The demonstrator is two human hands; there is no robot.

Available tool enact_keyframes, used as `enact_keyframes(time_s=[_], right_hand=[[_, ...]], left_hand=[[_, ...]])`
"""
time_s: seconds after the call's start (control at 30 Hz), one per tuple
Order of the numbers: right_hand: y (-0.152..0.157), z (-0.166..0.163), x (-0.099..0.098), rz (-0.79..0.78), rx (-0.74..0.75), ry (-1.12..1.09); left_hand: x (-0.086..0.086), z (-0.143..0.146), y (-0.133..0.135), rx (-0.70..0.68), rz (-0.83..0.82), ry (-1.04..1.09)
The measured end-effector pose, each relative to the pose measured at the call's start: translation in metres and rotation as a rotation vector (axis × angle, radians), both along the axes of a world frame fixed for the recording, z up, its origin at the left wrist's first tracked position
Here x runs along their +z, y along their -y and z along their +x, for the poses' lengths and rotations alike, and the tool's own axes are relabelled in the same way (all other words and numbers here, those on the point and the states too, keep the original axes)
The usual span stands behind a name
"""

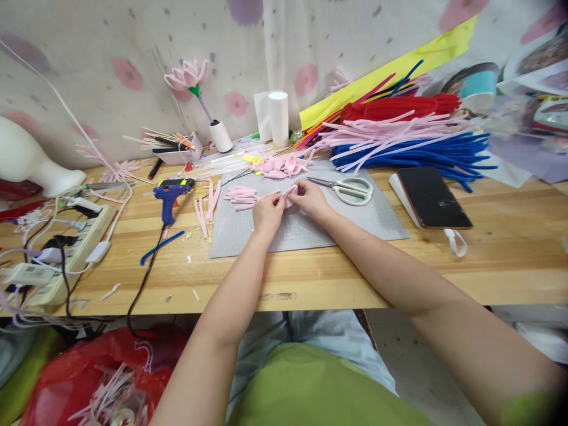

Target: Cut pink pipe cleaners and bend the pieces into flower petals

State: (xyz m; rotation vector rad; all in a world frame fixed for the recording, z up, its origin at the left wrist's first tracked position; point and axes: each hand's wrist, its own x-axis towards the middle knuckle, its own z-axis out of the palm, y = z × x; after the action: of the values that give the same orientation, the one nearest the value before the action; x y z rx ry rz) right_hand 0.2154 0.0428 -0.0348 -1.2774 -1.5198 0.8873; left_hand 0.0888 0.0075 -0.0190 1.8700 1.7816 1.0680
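Both my hands meet over the grey cutting mat [355,228] and pinch a short pink pipe-cleaner piece [290,192] between them. My left hand [267,212] has its fingers closed on the piece's left end. My right hand [310,198] is closed on its right end. Just left of the hands lies a small bundle of cut pink pieces [242,197]. Behind the hands sits a heap of bent pink petals [280,165]. Scissors with pale green handles [348,189] lie on the mat to the right.
A blue glue gun [171,195] and a power strip [66,248] lie at left. Bundles of pink, red and blue pipe cleaners [408,139] fill the back right. A black phone [432,198] is at right. A red bag [84,378] of scraps hangs below the table edge.
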Motion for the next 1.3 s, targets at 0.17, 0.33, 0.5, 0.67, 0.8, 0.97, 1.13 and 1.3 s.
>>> enact_keyframes(time_s=[0.17, 0.33, 0.5, 0.67, 0.8, 0.97, 1.13, 1.3], right_hand=[[0.002, 0.0, 0.003, 0.008, 0.098, -0.046], [0.002, 0.0, 0.003, -0.022, 0.082, 0.029], [0.003, -0.001, 0.006, -0.062, 0.026, 0.132], [0.005, 0.0, 0.008, -0.075, -0.003, 0.188], [0.004, 0.002, 0.005, -0.012, 0.077, 0.123], [0.004, -0.001, 0.003, 0.101, 0.069, 0.027], [0.002, -0.004, 0.005, 0.057, 0.144, -0.185], [0.001, -0.004, 0.006, 0.002, 0.151, -0.231]], left_hand=[[0.001, -0.001, 0.0, -0.025, -0.03, -0.089], [0.001, 0.0, -0.001, -0.023, -0.039, -0.142], [0.001, 0.003, -0.002, 0.019, -0.003, -0.296], [0.002, 0.002, -0.002, 0.01, 0.014, -0.364], [0.005, 0.001, -0.001, -0.017, -0.024, -0.403], [0.005, 0.006, 0.001, 0.038, -0.035, -0.386], [0.003, 0.01, 0.001, 0.103, -0.03, -0.37], [0.002, 0.009, 0.002, 0.118, -0.01, -0.383]])
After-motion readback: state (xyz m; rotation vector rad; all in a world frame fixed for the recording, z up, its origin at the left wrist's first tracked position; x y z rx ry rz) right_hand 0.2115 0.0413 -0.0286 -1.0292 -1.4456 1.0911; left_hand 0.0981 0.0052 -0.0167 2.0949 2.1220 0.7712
